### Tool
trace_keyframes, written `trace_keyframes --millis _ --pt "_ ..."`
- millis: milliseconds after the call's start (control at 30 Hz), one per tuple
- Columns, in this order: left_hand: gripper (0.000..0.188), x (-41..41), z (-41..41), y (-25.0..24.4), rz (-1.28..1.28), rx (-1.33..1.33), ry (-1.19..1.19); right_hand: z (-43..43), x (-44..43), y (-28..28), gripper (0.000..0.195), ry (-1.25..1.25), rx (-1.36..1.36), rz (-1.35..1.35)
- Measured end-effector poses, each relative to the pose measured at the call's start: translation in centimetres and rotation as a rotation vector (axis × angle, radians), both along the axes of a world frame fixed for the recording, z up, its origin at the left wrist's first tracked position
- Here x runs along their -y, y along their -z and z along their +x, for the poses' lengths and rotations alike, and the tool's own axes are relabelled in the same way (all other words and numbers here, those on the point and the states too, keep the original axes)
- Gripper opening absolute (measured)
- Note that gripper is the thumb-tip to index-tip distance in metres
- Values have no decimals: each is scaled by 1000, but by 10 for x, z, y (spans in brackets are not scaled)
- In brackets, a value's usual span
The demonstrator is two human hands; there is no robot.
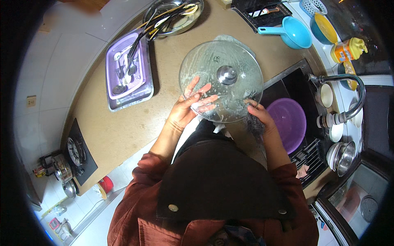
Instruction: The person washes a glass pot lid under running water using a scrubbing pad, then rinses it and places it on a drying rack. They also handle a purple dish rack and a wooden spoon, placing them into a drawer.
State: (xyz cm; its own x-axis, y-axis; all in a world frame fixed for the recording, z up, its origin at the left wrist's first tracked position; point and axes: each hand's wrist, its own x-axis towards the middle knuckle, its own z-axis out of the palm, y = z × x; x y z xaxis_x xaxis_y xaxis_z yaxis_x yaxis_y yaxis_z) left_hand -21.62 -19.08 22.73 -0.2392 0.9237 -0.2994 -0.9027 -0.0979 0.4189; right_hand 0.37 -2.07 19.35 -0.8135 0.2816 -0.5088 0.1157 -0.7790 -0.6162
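A round glass pot lid (203, 55) with a shiny metal knob (227, 75) is held level in front of me, knob side up, streaked with suds. My left hand (192, 103) grips its near left edge, thumb above and fingers spread beneath, seen through the glass. At the near right edge, my right hand (260, 113) holds the lid and a dark mesh scrubber (255, 123) that hangs under the fingers. Part of another clear, pale object (235, 39) shows behind the lid's far edge; its kind is hard to tell.
Right of me, a purple basin (287, 126) sits in the black sink (278, 92) beside a curved faucet (358, 89). A blue ladle (296, 32) lies beyond. Back left are a purple basket (143, 61) of utensils and a metal bowl (197, 23). Bowls (346, 158) line the right ledge.
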Motion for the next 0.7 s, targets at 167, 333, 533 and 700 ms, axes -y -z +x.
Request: trace_keyframes --millis 167,333,533,700 --pt "47 -16 -12 -4 -45 -155 -60 14 -21 40 26 314 386 327" --pt "46 -29 -6 -5 -142 -273 -111 -92 27 -48 22 251 -90 1252" --pt "59 -38 9 -30 -101 -419 36 -176 -33 -58 15 427 71 1789" --pt "61 -34 -2 -18 -168 -559 40 -149 16 -70 23 161 -147 1796"
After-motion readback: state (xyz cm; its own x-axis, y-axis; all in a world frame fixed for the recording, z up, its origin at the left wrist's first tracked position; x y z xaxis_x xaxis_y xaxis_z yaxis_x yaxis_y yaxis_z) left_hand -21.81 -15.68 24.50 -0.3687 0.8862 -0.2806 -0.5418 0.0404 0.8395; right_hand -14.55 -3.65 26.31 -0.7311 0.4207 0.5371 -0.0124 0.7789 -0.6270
